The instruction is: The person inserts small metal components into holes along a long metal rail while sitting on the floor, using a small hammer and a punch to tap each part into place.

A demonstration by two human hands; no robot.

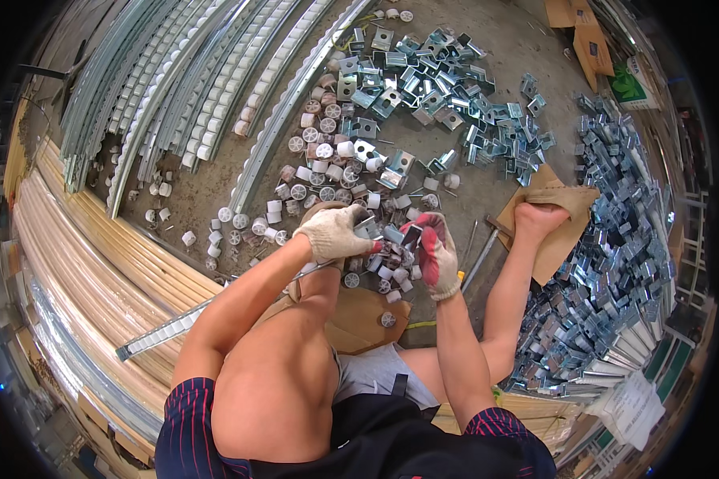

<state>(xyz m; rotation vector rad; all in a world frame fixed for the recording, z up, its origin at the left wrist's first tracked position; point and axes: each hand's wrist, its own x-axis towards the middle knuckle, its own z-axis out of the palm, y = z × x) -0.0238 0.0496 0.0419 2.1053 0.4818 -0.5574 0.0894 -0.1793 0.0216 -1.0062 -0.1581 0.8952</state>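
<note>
Concrete floor (481,209), white plastic wheels (326,151) strewn beyond the metal bracket (412,235)! Just right of it, the nearer right hand (439,259) pinches it, fingers nearly closed; left of it, the left hand (333,231) curls its fingers, hold unclear. Bracket's long axis? Can't tell.

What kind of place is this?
Probably a workshop or small assembly area: heaped metal brackets, loose white rollers on the floor, and long rails lined with similar rollers.

the right hand (441,262) hides part of the small metal piece (411,235) at its fingers; the top edge cuts off the roller rails (216,112).
</note>
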